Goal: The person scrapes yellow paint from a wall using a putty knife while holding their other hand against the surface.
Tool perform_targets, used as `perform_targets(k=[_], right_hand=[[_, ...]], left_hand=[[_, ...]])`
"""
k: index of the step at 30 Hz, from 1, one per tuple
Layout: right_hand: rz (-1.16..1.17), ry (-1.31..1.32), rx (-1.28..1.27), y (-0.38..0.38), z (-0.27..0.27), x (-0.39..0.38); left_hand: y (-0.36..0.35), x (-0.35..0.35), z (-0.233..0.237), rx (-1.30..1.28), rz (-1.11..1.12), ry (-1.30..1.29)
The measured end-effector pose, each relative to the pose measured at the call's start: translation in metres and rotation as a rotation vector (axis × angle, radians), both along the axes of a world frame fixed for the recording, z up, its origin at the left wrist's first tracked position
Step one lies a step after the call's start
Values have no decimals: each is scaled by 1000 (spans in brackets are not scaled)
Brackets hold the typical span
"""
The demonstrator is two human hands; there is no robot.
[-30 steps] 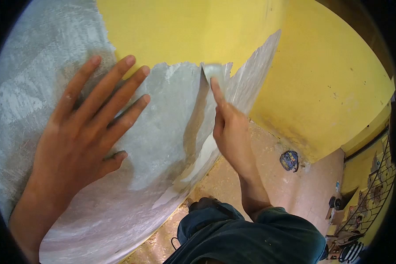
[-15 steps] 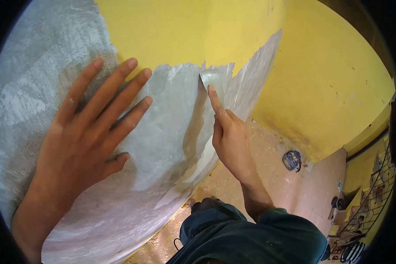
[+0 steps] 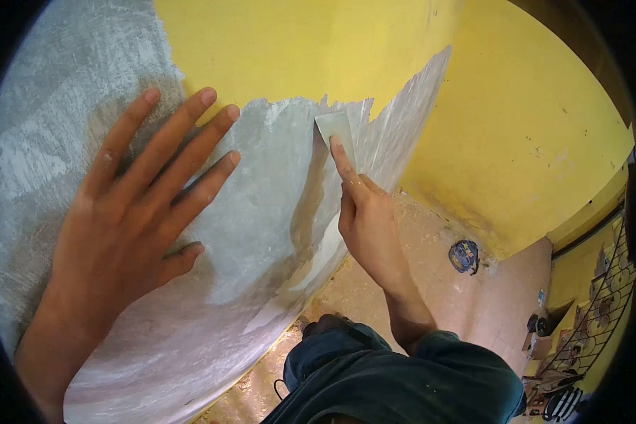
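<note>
My left hand point(image 3: 131, 212) lies flat against the wall, fingers spread, its fingertips near the ragged border between the grey bare surface point(image 3: 251, 205) and the yellow paint point(image 3: 290, 49). In my right hand point(image 3: 371, 226) is a putty knife point(image 3: 336, 127), gripped with the index finger stretched along its blade. The blade is against the grey part of the wall, just below the jagged yellow edge. Its handle is hidden inside my fist. A shadow of the hand and tool falls on the wall to the left.
A yellow side wall point(image 3: 523, 134) meets the scraped wall at the right. On the tiled floor point(image 3: 431, 283) a dark blue bag-like bundle point(image 3: 464, 256) lies by that wall's foot. Farther right are a metal grille point(image 3: 601, 304) and assorted items, including a box point(image 3: 540, 346).
The putty knife's blade has come slightly down from the yellow edge, and more of the blade shows. My left hand stays on the wall; the whole view has shifted a little.
</note>
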State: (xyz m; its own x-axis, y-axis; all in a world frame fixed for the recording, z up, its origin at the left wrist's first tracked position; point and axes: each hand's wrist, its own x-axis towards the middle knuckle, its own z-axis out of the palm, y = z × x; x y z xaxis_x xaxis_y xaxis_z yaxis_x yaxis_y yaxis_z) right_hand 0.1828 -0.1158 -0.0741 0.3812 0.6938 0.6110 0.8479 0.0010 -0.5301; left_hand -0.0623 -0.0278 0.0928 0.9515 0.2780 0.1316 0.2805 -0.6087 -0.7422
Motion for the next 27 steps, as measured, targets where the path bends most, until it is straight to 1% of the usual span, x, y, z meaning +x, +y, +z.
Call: perform_targets(k=[1, 3, 6, 7, 9, 12, 17, 19, 21, 24, 27], right_hand=[[5, -7, 2, 4, 2, 3], [-14, -48, 138, 12, 5, 9], [-66, -51, 131, 17, 20, 7], [-67, -50, 129, 12, 15, 4], [-39, -33, 10, 4, 6, -3], [-61, -46, 32, 7, 19, 2], [-55, -40, 9, 4, 2, 1], [-43, -27, 26, 8, 10, 1], [-95, -66, 85, 14, 27, 8], [-56, -82, 23, 2, 3, 3], [-57, -65, 60, 8, 1, 5]], left_hand=[[0, 0, 1, 2, 5, -7], [-2, 2, 1, 10, 0, -5], [-3, 2, 0, 25, 11, -5], [-3, 2, 0, 23, 10, -4], [-3, 1, 1, 48, 7, 23], [-1, 0, -2, 56, 10, 15], [0, -1, -1, 76, 13, 37], [-1, -1, -1, 89, 12, 50], [-1, 0, -1, 92, 31, 45], [-2, 0, 1, 77, 24, 48], [-1, -1, -1, 96, 11, 42]])
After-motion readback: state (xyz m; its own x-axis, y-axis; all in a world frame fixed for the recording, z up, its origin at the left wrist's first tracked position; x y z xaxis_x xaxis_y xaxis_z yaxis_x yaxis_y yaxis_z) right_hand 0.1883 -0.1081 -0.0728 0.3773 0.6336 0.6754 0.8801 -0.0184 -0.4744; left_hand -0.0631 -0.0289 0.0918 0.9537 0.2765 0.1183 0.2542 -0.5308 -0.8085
